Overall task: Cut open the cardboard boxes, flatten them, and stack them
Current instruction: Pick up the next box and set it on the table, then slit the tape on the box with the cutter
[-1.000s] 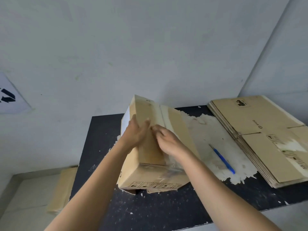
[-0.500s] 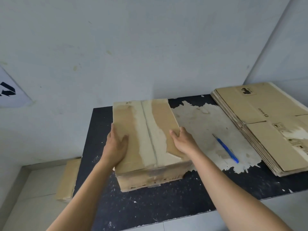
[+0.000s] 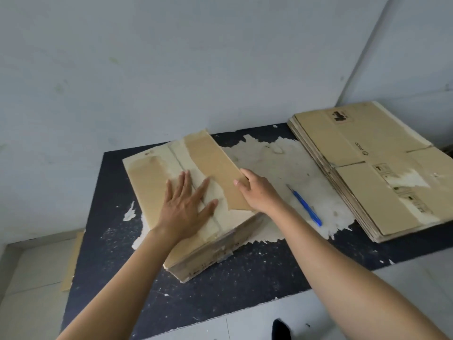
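A closed cardboard box (image 3: 147,182) lies flat on the dark table (image 3: 245,273), its taped seam facing up. My left hand (image 3: 186,207) lies flat on the box top with fingers spread, across the seam. My right hand (image 3: 257,190) grips the right edge of the box's right top flap, which looks slightly lifted. A blue-handled cutter (image 3: 306,207) lies on the table just right of my right hand. A stack of flattened boxes (image 3: 362,153) sits at the table's right end.
White walls stand close behind and to the right. A worn pale patch (image 3: 277,155) covers the table's middle. On the floor to the left lies a flat cardboard piece (image 3: 71,263). A dark shoe tip (image 3: 282,330) shows at the bottom.
The box was tipped down from standing to lying flat, then turned a little. My left hand moved from the box's left side onto its top. My right hand shifted onto the right flap's edge.
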